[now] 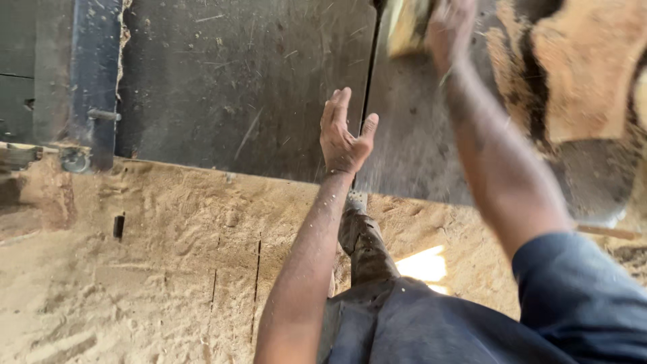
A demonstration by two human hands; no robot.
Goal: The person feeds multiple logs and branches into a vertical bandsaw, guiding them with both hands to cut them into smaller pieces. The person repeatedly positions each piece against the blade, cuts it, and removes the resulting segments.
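Observation:
My left hand hovers open over the dark metal saw table, fingers spread, holding nothing, right beside the narrow slot that runs across the table. My right hand reaches to the top edge of the view and rests on a pale wooden block; it is blurred, so the grip is unclear. Both forearms are dusted with sawdust.
Sawdust covers the floor in front of the table. A heap of sawdust and wood pieces lies on the right. A dark metal post stands at the left. My leg and dark trousers are below.

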